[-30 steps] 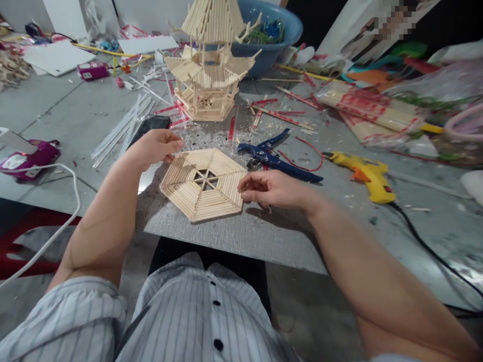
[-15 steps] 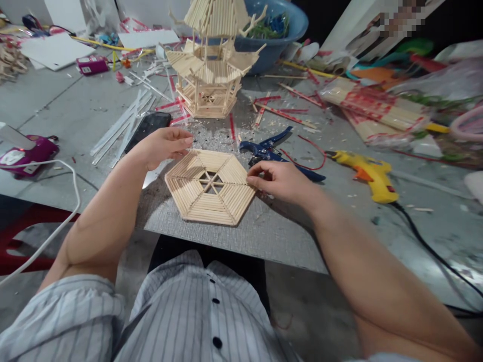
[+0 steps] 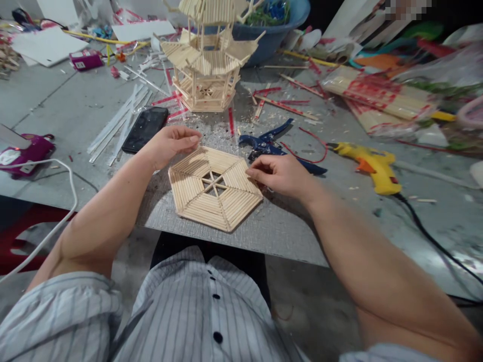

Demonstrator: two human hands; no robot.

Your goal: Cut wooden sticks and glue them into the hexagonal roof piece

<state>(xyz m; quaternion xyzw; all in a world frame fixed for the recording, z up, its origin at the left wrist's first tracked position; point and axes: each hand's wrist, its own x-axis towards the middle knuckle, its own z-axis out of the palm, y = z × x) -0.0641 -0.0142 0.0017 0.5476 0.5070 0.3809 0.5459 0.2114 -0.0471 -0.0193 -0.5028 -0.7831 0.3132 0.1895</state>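
Note:
A flat hexagonal panel of wooden sticks, with a small spoked opening at its centre, lies on the table in front of me. My left hand is at its far left corner, fingers curled together with the tips at the edge. On the right side, my right hand pinches the panel's rim between thumb and fingers. Just beyond the right hand lie blue-handled cutters, partly hidden by it. Behind the panel stands a tiered stick pavilion, its top cut off by the frame.
A black phone and clear glue sticks lie to the left. On the right are a yellow glue gun with its cord and bagged sticks. A blue basin stands at the back. Red-marked scraps litter the table.
The hexagonal panel has turned a little clockwise on the table. My left hand has shifted slightly right along with its far corner; my right hand stays at the right edge.

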